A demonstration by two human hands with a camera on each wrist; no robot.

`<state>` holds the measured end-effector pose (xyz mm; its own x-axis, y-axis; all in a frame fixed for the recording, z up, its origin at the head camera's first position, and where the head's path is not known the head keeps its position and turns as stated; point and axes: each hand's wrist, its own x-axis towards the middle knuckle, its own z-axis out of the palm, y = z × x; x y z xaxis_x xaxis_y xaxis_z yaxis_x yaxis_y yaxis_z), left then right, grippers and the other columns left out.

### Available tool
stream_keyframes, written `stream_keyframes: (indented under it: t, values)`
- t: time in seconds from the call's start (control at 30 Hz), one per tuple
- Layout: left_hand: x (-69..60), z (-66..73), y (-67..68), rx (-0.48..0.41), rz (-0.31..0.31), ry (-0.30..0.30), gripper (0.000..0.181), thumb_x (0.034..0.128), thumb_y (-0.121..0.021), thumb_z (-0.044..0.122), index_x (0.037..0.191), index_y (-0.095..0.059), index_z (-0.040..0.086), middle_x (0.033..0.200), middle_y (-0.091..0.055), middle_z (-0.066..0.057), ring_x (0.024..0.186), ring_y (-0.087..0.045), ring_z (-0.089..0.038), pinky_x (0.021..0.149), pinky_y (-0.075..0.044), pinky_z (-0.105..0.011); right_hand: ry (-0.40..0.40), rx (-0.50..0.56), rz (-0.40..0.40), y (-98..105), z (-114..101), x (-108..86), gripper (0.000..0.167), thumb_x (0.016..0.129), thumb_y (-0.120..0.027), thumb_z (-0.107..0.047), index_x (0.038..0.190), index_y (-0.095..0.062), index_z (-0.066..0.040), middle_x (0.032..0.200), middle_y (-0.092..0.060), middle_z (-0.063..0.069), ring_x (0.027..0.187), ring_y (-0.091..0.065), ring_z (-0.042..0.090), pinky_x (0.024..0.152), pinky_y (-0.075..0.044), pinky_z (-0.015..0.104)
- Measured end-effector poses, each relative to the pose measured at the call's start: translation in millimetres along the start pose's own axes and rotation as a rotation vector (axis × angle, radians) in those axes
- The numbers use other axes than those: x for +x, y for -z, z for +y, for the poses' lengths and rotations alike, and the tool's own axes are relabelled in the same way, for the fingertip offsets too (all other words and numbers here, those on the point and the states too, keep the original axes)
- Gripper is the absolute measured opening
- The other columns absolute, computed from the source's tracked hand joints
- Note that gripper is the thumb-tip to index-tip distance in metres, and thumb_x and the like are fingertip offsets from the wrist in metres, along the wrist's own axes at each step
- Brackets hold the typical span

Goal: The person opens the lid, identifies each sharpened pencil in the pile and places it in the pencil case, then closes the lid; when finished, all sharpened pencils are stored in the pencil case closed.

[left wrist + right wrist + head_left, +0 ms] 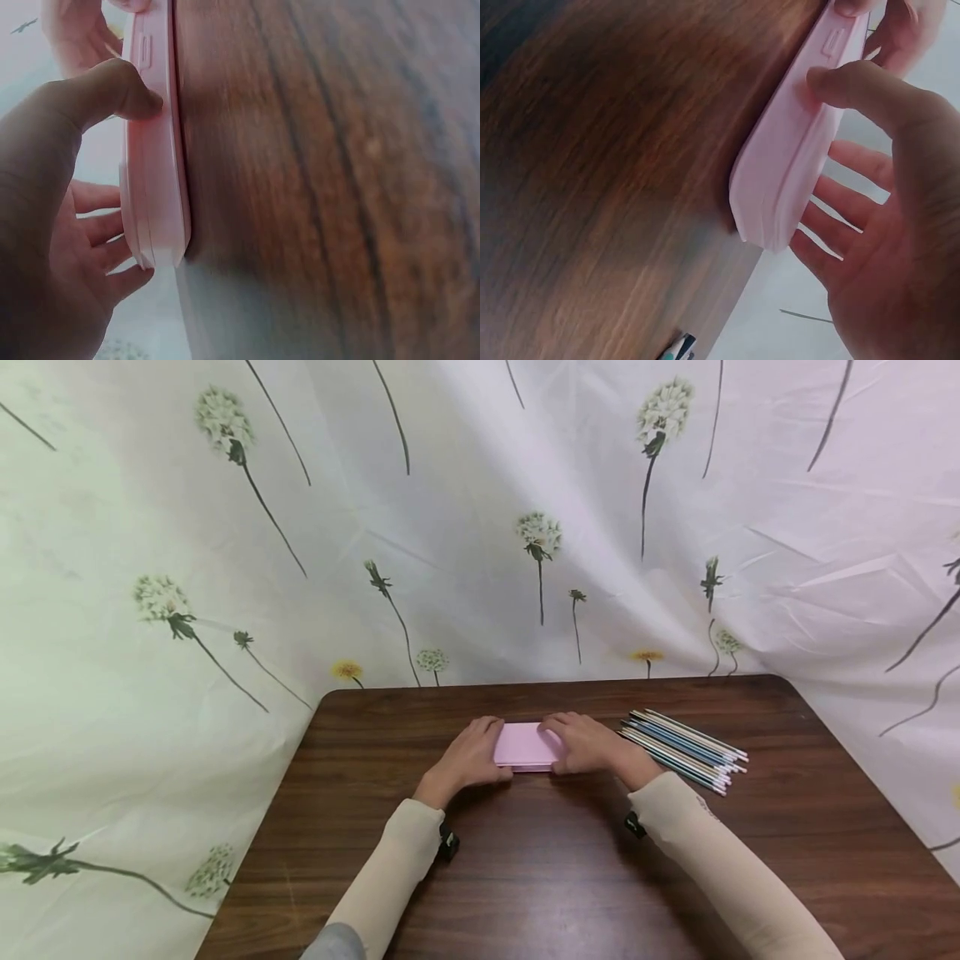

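A flat pink plastic case lies closed on the brown table, a small latch tab on its front side. My left hand grips its left end. In the left wrist view the thumb presses the front side of the case and the other fingers reach round the lid and end. The right end is held by my right hand. Its thumb presses the front side of the case in the right wrist view, with the fingers along the lid. What is inside the case is hidden.
Several pencils with white ends lie in a loose bundle to the right of the case, beside my right wrist. The dark wooden table ends at a white curtain printed with dandelions behind it.
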<state>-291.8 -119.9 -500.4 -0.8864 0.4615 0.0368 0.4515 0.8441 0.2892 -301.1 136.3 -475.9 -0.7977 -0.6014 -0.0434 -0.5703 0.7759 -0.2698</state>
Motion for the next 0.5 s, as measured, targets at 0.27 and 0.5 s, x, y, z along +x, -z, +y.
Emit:
stream_keyframes:
  t: [0.27,0.5]
  values:
    - [6.4,4.7,0.6,0.099,-0.025,0.010,0.098,0.0810,-0.083,0.049,0.156,-0.046,-0.001,0.154,-0.053,-0.019,0.143,-0.047,-0.034,0.124,-0.039,-0.048,0.054,-0.035,0.054,-5.4,3.9,3.4,0.068,0.080,-0.087,-0.033,0.138,-0.061,-0.010,0.146,-0.061,0.014,0.136,-0.055,0.034,0.118,-0.046,0.055]
    - [9.8,6.7,1.5,0.120,-0.016,0.000,0.097,0.0779,-0.084,0.051,0.151,-0.050,-0.002,0.148,-0.057,-0.020,0.138,-0.049,-0.035,0.122,-0.041,-0.047,0.077,-0.083,0.079,-9.3,8.0,6.5,0.068,0.078,-0.088,-0.038,0.134,-0.063,-0.011,0.142,-0.063,0.012,0.131,-0.056,0.032,0.117,-0.047,0.054]
